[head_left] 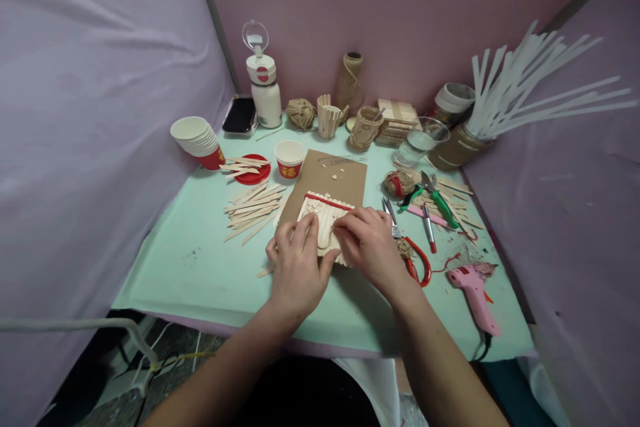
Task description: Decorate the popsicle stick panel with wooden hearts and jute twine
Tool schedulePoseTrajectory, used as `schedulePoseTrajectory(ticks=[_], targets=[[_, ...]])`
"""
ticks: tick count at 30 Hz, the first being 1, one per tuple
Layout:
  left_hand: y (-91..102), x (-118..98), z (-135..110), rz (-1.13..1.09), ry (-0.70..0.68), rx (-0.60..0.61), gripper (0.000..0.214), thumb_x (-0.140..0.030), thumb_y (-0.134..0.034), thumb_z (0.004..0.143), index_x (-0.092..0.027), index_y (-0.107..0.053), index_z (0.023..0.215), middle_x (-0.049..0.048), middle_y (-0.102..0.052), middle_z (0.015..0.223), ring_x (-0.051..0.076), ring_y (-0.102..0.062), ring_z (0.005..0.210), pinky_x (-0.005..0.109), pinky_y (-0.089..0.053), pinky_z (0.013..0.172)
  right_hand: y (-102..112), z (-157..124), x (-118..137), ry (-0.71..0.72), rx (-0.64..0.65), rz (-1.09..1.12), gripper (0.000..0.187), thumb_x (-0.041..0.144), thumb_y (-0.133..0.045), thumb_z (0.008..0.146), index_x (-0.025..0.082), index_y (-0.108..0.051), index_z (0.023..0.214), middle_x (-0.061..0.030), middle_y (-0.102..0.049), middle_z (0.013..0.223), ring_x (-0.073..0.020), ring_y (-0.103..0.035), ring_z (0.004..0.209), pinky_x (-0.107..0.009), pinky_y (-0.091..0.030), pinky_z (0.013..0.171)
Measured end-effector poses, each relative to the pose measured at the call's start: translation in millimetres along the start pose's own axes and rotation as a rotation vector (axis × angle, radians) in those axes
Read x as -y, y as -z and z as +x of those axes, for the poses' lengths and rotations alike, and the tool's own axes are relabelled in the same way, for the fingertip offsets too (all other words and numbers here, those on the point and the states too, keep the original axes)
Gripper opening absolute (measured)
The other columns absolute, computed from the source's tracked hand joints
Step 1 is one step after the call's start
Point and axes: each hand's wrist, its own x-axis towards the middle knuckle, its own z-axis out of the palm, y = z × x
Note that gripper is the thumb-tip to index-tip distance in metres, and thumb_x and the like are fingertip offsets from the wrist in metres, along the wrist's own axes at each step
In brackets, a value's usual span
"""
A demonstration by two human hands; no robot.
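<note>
A small panel of wooden craft sticks [325,213] with a red strip along its far edge lies on a brown cardboard sheet [333,177] on the mint-green table [200,260]. My left hand [297,263] rests on the panel's near left part, fingers curled down onto the sticks. On the panel's near right part sits my right hand [367,243], its fingers bent and pressing on the sticks. The panel's near edge is hidden under both hands.
Loose craft sticks [253,207] lie left of the cardboard, with a red-and-white paper cup [289,159] and stacked cups [199,140] behind. Red-handled scissors [413,257], green pliers [437,200], a pen and a pink glue gun [473,290] lie to the right. Twine rolls, jars and a bottle line the back.
</note>
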Motion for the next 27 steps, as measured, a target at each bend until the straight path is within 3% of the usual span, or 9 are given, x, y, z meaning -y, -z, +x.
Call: schedulePoseTrajectory(ticks=[6, 11, 15, 17, 21, 27], targets=[[-0.3, 0.1, -1.9, 0.026, -0.011, 0.035, 0.057, -0.043, -0.053, 0.091, -0.015, -0.046, 0.141, 0.0132, -0.047, 0.147, 0.035, -0.040, 0.125, 0.054, -0.034, 0.099, -10.7, 10.1, 3.3, -0.020, -0.050, -0.008, 0.013, 0.024, -0.057, 0.093, 0.022, -0.068, 0.086, -0.0019, -0.064, 0.084, -0.0185, -0.055, 0.086, -0.036, -0.030, 0.084], [0.9, 0.2, -1.6, 0.045, -0.017, 0.051, 0.055, -0.039, -0.054, 0.090, -0.016, -0.047, 0.140, 0.0122, -0.046, 0.148, 0.035, -0.039, 0.127, 0.054, -0.035, 0.099, -16.2, 11.5, 4.6, -0.015, -0.052, 0.031, 0.010, 0.025, -0.060, 0.091, 0.023, -0.069, 0.086, -0.0021, -0.065, 0.089, -0.0199, -0.055, 0.090, -0.039, -0.030, 0.087], [1.8, 0.7, -2.0, 0.062, -0.033, 0.063, 0.058, -0.040, -0.056, 0.089, -0.017, -0.046, 0.141, 0.0119, -0.045, 0.148, 0.035, -0.038, 0.128, 0.055, -0.034, 0.100, -17.0, 10.4, 6.5, -0.062, -0.129, 0.013, 0.008, 0.025, -0.065, 0.087, 0.023, -0.066, 0.094, -0.0047, -0.062, 0.096, -0.0230, -0.052, 0.096, -0.039, -0.032, 0.088], [2.1, 0.9, -2.4, 0.070, -0.038, 0.070, 0.060, -0.040, -0.056, 0.089, -0.016, -0.044, 0.142, 0.0122, -0.044, 0.149, 0.034, -0.038, 0.129, 0.055, -0.034, 0.101, -16.7, 9.4, 7.7, -0.075, -0.141, -0.008, 0.005, 0.026, -0.065, 0.086, 0.022, -0.064, 0.088, -0.0043, -0.061, 0.092, -0.0227, -0.052, 0.093, -0.039, -0.032, 0.086], [2.1, 1.6, -3.1, 0.083, -0.044, 0.088, 0.061, -0.037, -0.055, 0.089, -0.014, -0.042, 0.144, 0.0120, -0.043, 0.151, 0.033, -0.036, 0.130, 0.055, -0.032, 0.101, -14.6, 5.1, 10.5, -0.008, -0.065, -0.038, 0.013, 0.027, -0.061, 0.091, 0.021, -0.064, 0.079, -0.0019, -0.064, 0.084, -0.0202, -0.052, 0.087, -0.039, -0.030, 0.086], [1.7, 3.1, -3.1, 0.095, -0.059, 0.120, 0.064, -0.032, -0.053, 0.087, -0.014, -0.037, 0.147, 0.0134, -0.040, 0.152, 0.035, -0.034, 0.132, 0.056, -0.031, 0.101, -4.4, -10.6, 20.3, 0.027, 0.043, 0.000, 0.018, 0.019, -0.054, 0.093, 0.024, -0.068, 0.103, -0.0044, -0.067, 0.100, -0.0218, -0.052, 0.098, -0.040, -0.031, 0.087]])
